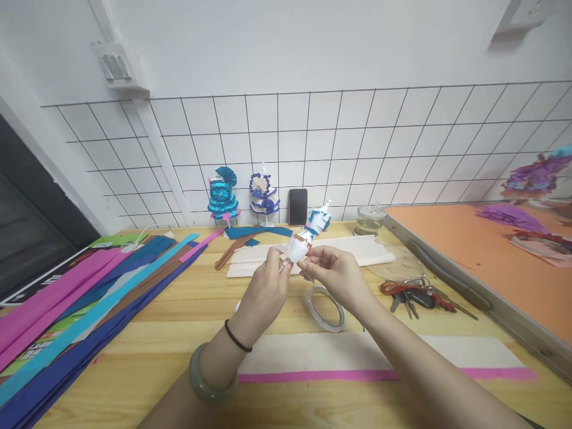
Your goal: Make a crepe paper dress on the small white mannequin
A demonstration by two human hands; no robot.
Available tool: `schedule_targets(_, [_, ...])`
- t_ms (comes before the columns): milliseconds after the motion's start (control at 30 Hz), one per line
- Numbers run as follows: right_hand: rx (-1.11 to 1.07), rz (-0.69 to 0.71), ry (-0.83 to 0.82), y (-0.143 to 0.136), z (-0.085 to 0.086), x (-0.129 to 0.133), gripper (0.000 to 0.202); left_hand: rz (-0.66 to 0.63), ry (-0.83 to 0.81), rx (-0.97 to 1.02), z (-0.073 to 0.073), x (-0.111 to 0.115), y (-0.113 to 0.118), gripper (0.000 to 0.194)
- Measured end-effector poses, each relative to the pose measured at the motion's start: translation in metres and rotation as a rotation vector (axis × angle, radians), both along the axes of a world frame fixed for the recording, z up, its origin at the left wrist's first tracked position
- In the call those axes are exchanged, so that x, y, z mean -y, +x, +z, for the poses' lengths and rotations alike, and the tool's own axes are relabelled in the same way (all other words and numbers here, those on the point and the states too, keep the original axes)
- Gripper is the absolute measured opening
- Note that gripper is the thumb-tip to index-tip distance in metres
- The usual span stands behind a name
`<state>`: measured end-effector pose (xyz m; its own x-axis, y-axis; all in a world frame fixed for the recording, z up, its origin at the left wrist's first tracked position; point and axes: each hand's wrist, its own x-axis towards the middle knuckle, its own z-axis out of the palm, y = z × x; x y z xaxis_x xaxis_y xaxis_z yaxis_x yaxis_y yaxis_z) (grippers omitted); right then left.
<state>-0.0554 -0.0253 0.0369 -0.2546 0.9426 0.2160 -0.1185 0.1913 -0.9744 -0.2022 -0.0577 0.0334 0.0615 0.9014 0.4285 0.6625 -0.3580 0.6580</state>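
Note:
Both my hands meet over the middle of the table around a small mannequin (297, 248) dressed in white paper, with teal-blue and white paper higher up. It tilts to the upper right. My left hand (268, 285) pinches its lower end from the left. At the right, my right hand (338, 271) has fingers closed on the same end. A roll of tape (332, 326) stands just below my right hand, and a thin strip seems to run up from it to my fingers. Nearer me lies a cream paper strip (313, 351) with a pink edge.
Coloured crepe paper strips (120, 286) cover the table's left side. Two paper-dressed figures (223, 196) and a phone (298, 207) stand along the back wall. A glass jar (370, 220), keys (415, 298) and an orange board (487, 262) are to the right.

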Motion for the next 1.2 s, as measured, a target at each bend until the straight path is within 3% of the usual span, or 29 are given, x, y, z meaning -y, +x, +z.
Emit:
schedule_targets(500, [0.008, 0.020, -0.022, 0.000, 0.000, -0.001, 0.032, -0.082, -0.089, 0.074, 0.004, 0.002, -0.002, 0.010])
schedule_targets(733, [0.065, -0.008, 0.024, -0.002, -0.004, 0.000, 0.024, -0.021, -0.122, 0.093, 0.004, 0.004, 0.001, 0.024])
schedule_targets(967, [0.065, -0.004, 0.030, -0.004, -0.005, 0.002, 0.019, 0.043, -0.075, 0.062, -0.002, -0.001, 0.002, 0.023])
schedule_targets(1200, [-0.022, 0.049, -0.113, -0.004, 0.000, 0.001, 0.022, 0.017, -0.056, -0.001, 0.000, -0.002, -0.005, 0.023])
